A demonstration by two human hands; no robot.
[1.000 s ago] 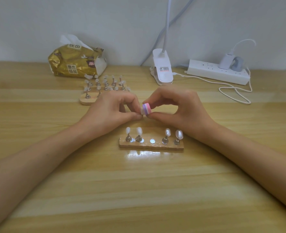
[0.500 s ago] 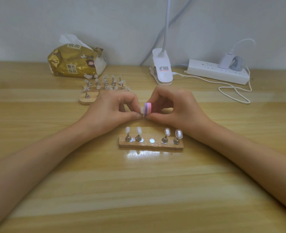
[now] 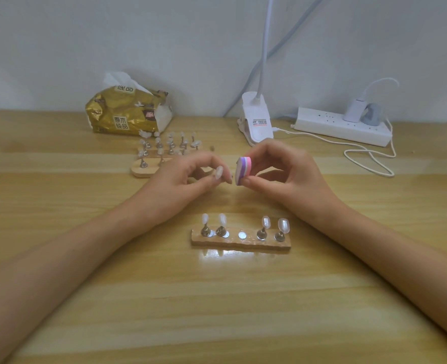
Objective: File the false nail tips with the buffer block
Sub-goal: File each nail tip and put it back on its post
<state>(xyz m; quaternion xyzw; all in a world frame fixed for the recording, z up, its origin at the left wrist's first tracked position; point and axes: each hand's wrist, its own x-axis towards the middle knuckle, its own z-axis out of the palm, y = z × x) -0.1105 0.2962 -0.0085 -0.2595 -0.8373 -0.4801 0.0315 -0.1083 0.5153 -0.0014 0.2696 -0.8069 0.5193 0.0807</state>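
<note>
The left hand (image 3: 180, 185) pinches one loose nail tip (image 3: 219, 172) between thumb and forefinger, held in the air just beyond the wooden stand (image 3: 240, 241) that lies on the desk (image 3: 217, 311). The right hand (image 3: 282, 177) grips the buffer block (image 3: 243, 170), with its pink and purple layers, between thumb and fingers, also just beyond the stand. Block and tip are just beside each other with a small gap between them, not touching. On the stand four tips (image 3: 266, 222) sit upright on metal pegs, two toward its left end and two toward its right. The middle magnet spot (image 3: 242, 235) is bare, and I take it to be the held tip's place. The work looks partway through: one tip is in hand for filing, with the block clear of it at this instant. Whether the four on the stand are already filed I cannot tell, as their surfaces are too small to read. Farther beyond the stand, to its left, a second holder (image 3: 143, 172) carries many more tips, their state likewise unclear
</note>
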